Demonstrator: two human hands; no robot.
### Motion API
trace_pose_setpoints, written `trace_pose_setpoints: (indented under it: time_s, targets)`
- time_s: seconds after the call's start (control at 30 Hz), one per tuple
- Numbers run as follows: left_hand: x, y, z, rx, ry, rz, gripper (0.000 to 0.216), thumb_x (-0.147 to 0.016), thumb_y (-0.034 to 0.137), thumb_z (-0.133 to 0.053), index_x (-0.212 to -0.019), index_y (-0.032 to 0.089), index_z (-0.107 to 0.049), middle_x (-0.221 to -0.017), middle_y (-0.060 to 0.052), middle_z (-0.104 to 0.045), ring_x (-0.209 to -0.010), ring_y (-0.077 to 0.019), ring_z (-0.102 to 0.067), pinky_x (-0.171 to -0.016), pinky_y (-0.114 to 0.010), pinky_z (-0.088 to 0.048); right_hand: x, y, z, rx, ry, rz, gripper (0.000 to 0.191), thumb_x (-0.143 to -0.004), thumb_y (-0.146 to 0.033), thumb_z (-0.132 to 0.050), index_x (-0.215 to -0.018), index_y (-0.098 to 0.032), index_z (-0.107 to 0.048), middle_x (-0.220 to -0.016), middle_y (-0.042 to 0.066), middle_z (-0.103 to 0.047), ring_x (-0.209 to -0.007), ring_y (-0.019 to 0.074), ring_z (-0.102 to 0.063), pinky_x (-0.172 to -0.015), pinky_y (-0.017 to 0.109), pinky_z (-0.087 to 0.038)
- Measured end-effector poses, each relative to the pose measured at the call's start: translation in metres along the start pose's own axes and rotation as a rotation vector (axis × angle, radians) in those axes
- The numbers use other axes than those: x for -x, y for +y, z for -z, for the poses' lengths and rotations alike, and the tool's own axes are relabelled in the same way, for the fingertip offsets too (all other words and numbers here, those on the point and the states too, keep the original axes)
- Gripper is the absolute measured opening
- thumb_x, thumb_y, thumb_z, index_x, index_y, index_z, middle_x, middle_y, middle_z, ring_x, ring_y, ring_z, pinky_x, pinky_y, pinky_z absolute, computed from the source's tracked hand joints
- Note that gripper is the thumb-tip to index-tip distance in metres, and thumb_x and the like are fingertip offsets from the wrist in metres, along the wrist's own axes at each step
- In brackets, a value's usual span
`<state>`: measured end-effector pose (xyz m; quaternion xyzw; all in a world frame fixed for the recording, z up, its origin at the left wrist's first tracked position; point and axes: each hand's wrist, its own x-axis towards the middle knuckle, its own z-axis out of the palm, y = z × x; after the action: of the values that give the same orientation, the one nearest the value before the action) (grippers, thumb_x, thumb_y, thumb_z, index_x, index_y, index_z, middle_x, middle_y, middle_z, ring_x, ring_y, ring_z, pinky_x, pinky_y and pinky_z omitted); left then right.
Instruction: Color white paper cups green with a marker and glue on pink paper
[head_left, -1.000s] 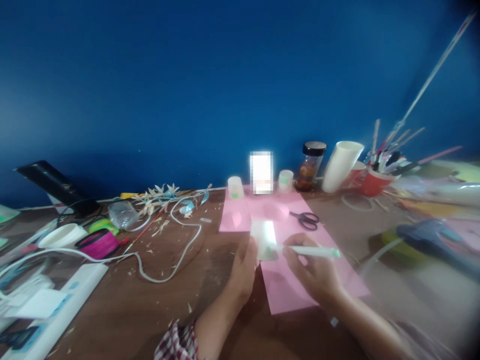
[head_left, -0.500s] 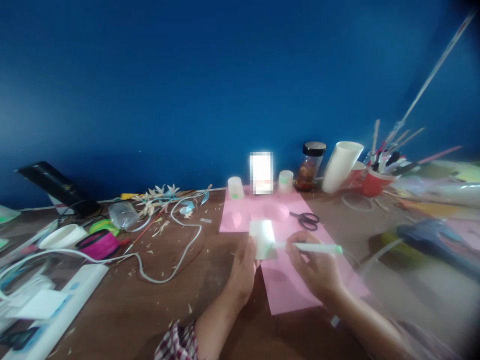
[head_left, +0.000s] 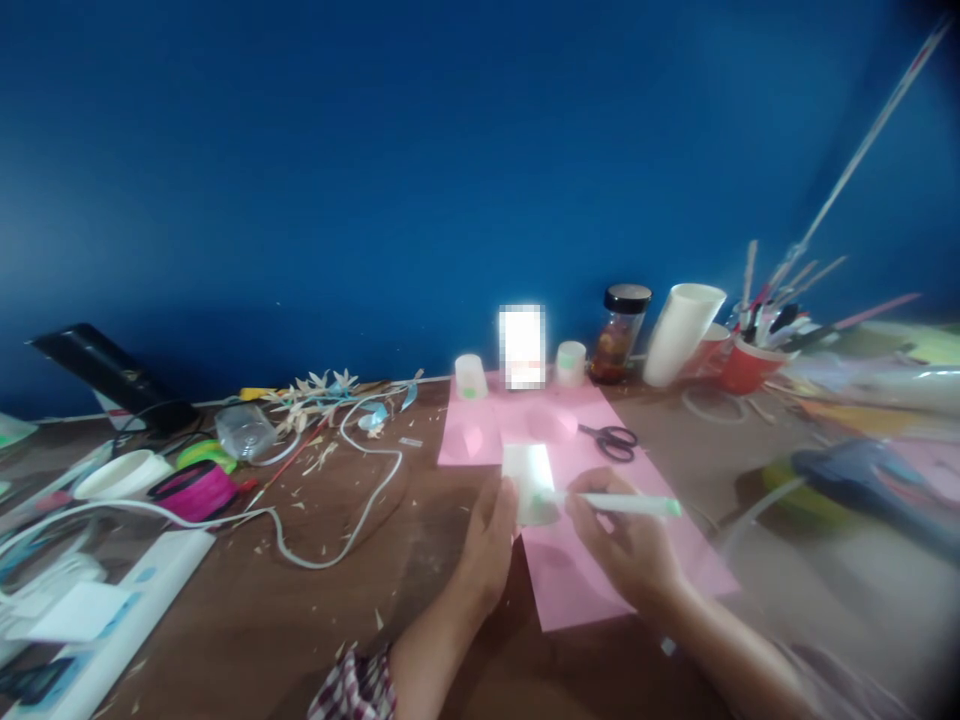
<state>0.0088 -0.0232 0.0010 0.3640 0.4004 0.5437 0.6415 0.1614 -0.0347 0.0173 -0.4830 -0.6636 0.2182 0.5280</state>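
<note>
My left hand [head_left: 487, 545] holds a small white paper piece [head_left: 529, 480] upright by its left edge, above a pink paper sheet [head_left: 592, 580] on the brown table. My right hand [head_left: 626, 545] is closed round a white pen with a green cap end [head_left: 626, 503]. Its tip touches the lower right of the white piece, where a green mark shows. Black scissors [head_left: 611, 439] lie on the pink sheet just beyond my right hand.
Along the blue wall stand two small white cups [head_left: 470, 376], a dark-lidded jar [head_left: 619, 333], a tall white cup [head_left: 681, 333] and a red cup of sticks [head_left: 746, 365]. A white cable [head_left: 352, 520], pink spool [head_left: 196, 489] and white power strip [head_left: 112, 630] lie left; a blurred blue tool [head_left: 862, 480] lies right.
The white piece and pen tip shifted slightly up, then back down; both hands stay nearly where they were.
</note>
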Motion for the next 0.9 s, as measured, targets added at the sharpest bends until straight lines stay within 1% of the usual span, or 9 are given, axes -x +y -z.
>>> trace_pose_setpoints:
  time_s: [0.17, 0.33, 0.4, 0.57, 0.73, 0.8, 0.9]
  targets:
    - [0.0003, 0.0011, -0.0013, 0.005, -0.022, -0.026, 0.045, -0.087, 0.053, -0.053, -0.109, 0.015, -0.065, -0.102, -0.012, -0.070, -0.097, -0.0266, -0.063, -0.086, -0.039, -0.048, -0.0013, -0.0032, 0.0010, -0.006, 0.018, 0.019, 0.008, -0.087, -0.023, -0.054, -0.080, -0.020, -0.057, -0.065, -0.002, -0.059, -0.055, 0.0115, -0.055, -0.049, 0.021, -0.045]
    - [0.0005, 0.0006, -0.0015, -0.009, -0.017, -0.008, 0.046, -0.087, 0.053, -0.053, -0.110, 0.015, -0.065, -0.102, -0.013, -0.069, -0.098, -0.0273, -0.063, -0.087, -0.040, -0.048, -0.0017, -0.0051, 0.0014, 0.002, 0.018, 0.024, 0.008, -0.085, -0.021, -0.055, -0.078, -0.020, -0.057, -0.065, -0.001, -0.060, -0.055, 0.0119, -0.055, -0.049, 0.021, -0.045]
    - [0.0002, -0.0001, -0.0008, 0.018, -0.028, -0.017, 0.047, -0.088, 0.053, -0.050, -0.111, 0.015, -0.065, -0.105, -0.014, -0.069, -0.102, -0.0277, -0.062, -0.089, -0.041, -0.047, -0.0021, -0.0052, 0.0017, -0.003, 0.027, 0.023, 0.008, -0.084, -0.021, -0.055, -0.077, -0.020, -0.057, -0.065, -0.001, -0.060, -0.055, 0.0118, -0.055, -0.049, 0.021, -0.046]
    - [-0.0020, -0.0028, 0.0024, 0.079, -0.066, -0.012, 0.044, -0.091, 0.051, -0.047, -0.114, 0.016, -0.064, -0.112, -0.013, -0.068, -0.107, -0.0264, -0.060, -0.092, -0.039, -0.046, -0.0046, -0.0064, 0.0033, -0.024, 0.058, -0.017, 0.008, -0.084, -0.020, -0.054, -0.076, -0.020, -0.057, -0.061, -0.002, -0.057, -0.050, 0.0105, -0.051, -0.043, 0.019, -0.042]
    - [-0.0034, -0.0034, 0.0018, 0.199, -0.076, 0.027, 0.043, -0.091, 0.051, -0.046, -0.108, 0.016, -0.065, -0.108, -0.012, -0.069, -0.109, -0.0262, -0.061, -0.094, -0.037, -0.046, -0.0045, -0.0091, 0.0033, -0.018, 0.022, -0.018, 0.008, -0.082, -0.017, -0.054, -0.075, -0.020, -0.056, -0.061, -0.002, -0.057, -0.052, 0.0106, -0.054, -0.044, 0.018, -0.043]
    - [-0.0031, -0.0027, 0.0005, 0.239, -0.076, 0.060, 0.045, -0.091, 0.052, -0.046, -0.109, 0.015, -0.065, -0.106, -0.013, -0.070, -0.109, -0.0269, -0.061, -0.094, -0.038, -0.046, -0.0046, -0.0091, 0.0032, -0.016, 0.006, -0.015, 0.009, -0.081, -0.016, -0.053, -0.074, -0.020, -0.057, -0.063, -0.002, -0.058, -0.054, 0.0110, -0.056, -0.045, 0.018, -0.044]
    - [-0.0018, -0.0005, -0.0015, 0.247, -0.083, 0.075, 0.049, -0.091, 0.053, -0.046, -0.113, 0.013, -0.064, -0.108, -0.014, -0.069, -0.110, -0.0276, -0.060, -0.095, -0.040, -0.046, -0.0055, -0.0084, 0.0033, -0.022, 0.024, -0.019, 0.008, -0.081, -0.017, -0.054, -0.075, -0.020, -0.057, -0.063, -0.002, -0.059, -0.054, 0.0110, -0.056, -0.045, 0.018, -0.045]
